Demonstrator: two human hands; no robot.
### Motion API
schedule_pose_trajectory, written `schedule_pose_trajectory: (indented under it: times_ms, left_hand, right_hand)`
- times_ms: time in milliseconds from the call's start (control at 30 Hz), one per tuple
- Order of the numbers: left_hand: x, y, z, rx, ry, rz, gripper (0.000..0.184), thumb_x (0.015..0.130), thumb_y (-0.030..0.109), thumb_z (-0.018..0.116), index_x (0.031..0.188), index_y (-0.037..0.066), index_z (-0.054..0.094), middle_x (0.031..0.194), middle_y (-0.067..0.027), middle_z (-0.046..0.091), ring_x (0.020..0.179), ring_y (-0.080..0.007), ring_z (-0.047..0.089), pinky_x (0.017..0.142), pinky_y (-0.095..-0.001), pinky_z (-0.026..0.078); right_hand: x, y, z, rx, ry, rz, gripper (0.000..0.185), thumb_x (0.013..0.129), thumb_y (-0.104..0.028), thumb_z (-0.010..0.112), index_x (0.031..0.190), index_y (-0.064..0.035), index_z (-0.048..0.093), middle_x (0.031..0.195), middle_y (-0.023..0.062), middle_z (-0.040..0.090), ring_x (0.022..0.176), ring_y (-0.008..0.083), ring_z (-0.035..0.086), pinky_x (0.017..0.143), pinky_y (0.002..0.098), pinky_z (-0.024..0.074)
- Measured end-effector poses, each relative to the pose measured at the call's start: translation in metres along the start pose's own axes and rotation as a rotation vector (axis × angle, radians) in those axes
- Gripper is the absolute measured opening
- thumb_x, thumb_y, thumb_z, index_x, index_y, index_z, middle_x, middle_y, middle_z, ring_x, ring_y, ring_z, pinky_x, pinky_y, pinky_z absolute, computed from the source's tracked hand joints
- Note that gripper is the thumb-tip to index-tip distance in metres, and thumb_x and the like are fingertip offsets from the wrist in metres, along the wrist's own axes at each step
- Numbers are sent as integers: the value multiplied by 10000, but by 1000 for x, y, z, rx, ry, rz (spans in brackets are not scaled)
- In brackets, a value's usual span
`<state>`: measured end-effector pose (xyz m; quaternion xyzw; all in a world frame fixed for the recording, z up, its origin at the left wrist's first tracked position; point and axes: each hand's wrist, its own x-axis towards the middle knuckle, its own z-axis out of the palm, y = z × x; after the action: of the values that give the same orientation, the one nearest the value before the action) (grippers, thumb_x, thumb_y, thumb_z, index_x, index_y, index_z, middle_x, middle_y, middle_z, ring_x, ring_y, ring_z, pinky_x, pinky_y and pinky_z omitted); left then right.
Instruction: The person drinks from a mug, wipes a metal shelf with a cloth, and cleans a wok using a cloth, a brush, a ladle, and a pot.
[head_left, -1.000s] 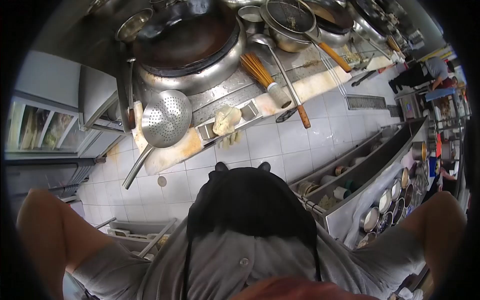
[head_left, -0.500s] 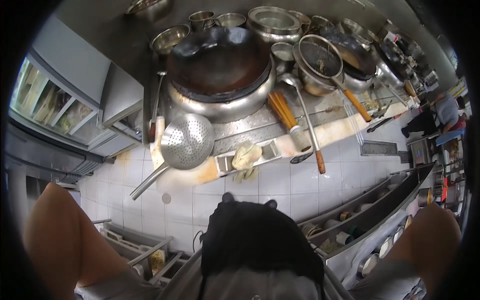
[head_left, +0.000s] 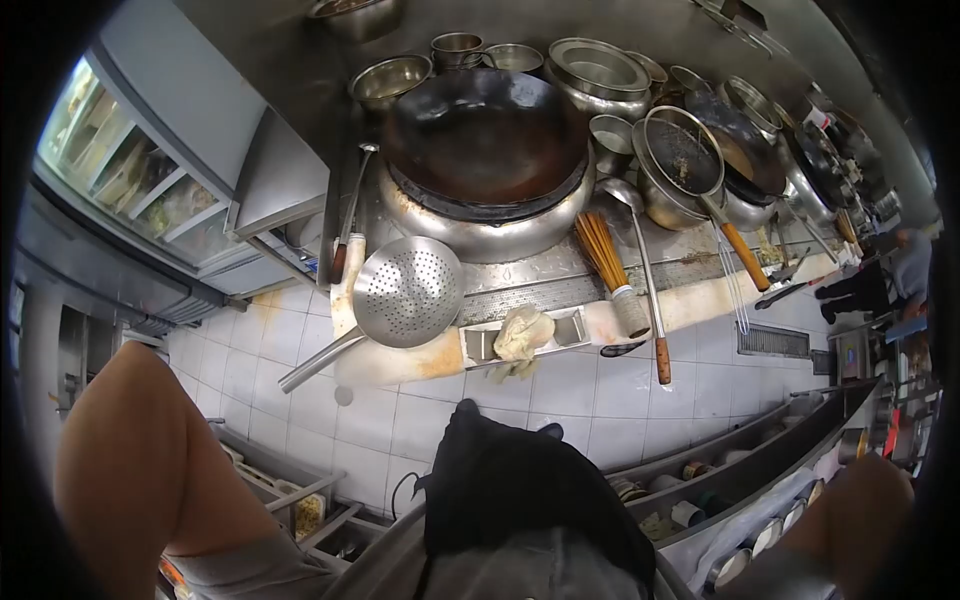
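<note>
Neither of my hands shows; only my bent left arm (head_left: 130, 440) and right arm (head_left: 850, 520) appear at the sides, with the hands out of sight. A large dark wok (head_left: 490, 140) rests on a round steel burner ring in front of me. Before it, a perforated skimmer (head_left: 408, 290) lies with its handle over the counter's front edge. A crumpled pale cloth (head_left: 524, 333) lies beside it. Further right are a bamboo wok brush (head_left: 605, 260) and a steel ladle (head_left: 645, 260) with a wooden handle end. A mesh strainer (head_left: 683, 150) sits over a pot.
Steel pots (head_left: 600, 70) and bowls line the back of the range. A glass-front fridge (head_left: 120, 160) stands at left. Containers fill a long steel trough (head_left: 740, 465) at lower right. Another person (head_left: 870, 285) stands far right. White tiles (head_left: 430, 420) cover the floor.
The view has shifted, so the range and its tools sit further right and the skimmer and wok slightly lower. My arms stay bent at the sides. No tool has visibly moved on the counter.
</note>
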<state>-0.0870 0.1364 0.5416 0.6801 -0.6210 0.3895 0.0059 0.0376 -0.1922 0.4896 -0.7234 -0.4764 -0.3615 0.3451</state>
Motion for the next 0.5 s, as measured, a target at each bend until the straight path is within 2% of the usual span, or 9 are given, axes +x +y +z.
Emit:
schedule_pose_trajectory:
  times_ms: [133, 233, 300, 333, 367, 400, 433, 467, 500]
  left_hand:
    - [-10, -6, -8, -2, 87, 1, 540, 901, 416, 540, 1129, -72, 578, 1017, -268, 603, 882, -328, 583, 826, -413, 437]
    - [-29, -9, -19, 35, 215, -42, 566, 901, 435, 536, 1130, -81, 574, 1031, -284, 602, 899, -348, 586, 847, -429, 441]
    - [-57, -11, -17, 77, 367, -165, 583, 901, 449, 533, 1130, -86, 571, 1041, -295, 601, 911, -361, 588, 860, -441, 444]
    - [-76, -11, -9, 81, 462, -289, 592, 901, 455, 532, 1130, -89, 570, 1046, -301, 601, 916, -367, 588, 867, -446, 445]
    - [-98, -10, 6, 42, 554, -479, 601, 901, 462, 530, 1130, -92, 569, 1051, -307, 600, 922, -373, 589, 874, -452, 446]
    - [-123, -8, 30, -60, 644, -719, 609, 901, 468, 529, 1130, -95, 568, 1056, -312, 600, 928, -380, 590, 881, -458, 448]
    - [-150, -4, 61, -262, 716, -979, 618, 901, 475, 528, 1130, -98, 567, 1060, -318, 600, 934, -386, 591, 888, -463, 449]
    - [-170, 1, 100, -701, 862, -1129, 483, 897, 412, 564, 1011, -55, 607, 1027, -274, 598, 989, -340, 565, 887, -435, 441]
    - [-196, 13, 131, -765, 823, -1309, 372, 896, 341, 584, 939, -27, 616, 970, -226, 594, 939, -302, 566, 851, -391, 441]
  right_hand:
    - [7, -7, -13, -3, 56, -41, 376, 979, -262, 418, 1173, 2, 603, 1108, 130, 643, 950, 244, 634, 806, 335, 514]
    - [8, -14, -35, -65, 185, -72, 365, 979, -250, 420, 1167, 1, 607, 1105, 127, 644, 950, 246, 634, 808, 335, 515]
    - [-13, 4, -39, -123, 235, 96, 358, 979, -242, 421, 1163, 1, 610, 1104, 126, 645, 949, 247, 634, 809, 335, 516]
    - [-34, 24, -33, -155, 229, 266, 355, 979, -238, 422, 1161, 0, 611, 1103, 125, 645, 949, 248, 635, 810, 335, 517]
    - [-69, 56, -15, -124, 123, 553, 351, 979, -234, 422, 1159, 0, 612, 1102, 124, 645, 949, 249, 635, 811, 334, 517]
    - [-110, 86, 8, -5, 19, 830, 349, 988, -246, 418, 1158, -33, 637, 1125, 141, 654, 1007, 246, 623, 890, 372, 490]
    - [-178, 126, 22, -192, -263, 894, 359, 943, -228, 526, 1206, 4, 603, 1144, 164, 648, 918, 292, 641, 820, 398, 503]
    - [-226, 142, 43, -367, -554, 975, 384, 885, -188, 609, 1220, -3, 581, 1142, 229, 624, 914, 378, 633, 827, 425, 503]
    - [-294, 165, 59, -430, -631, 931, 434, 826, -164, 663, 1220, -11, 566, 1111, 272, 609, 927, 441, 608, 831, 460, 498]
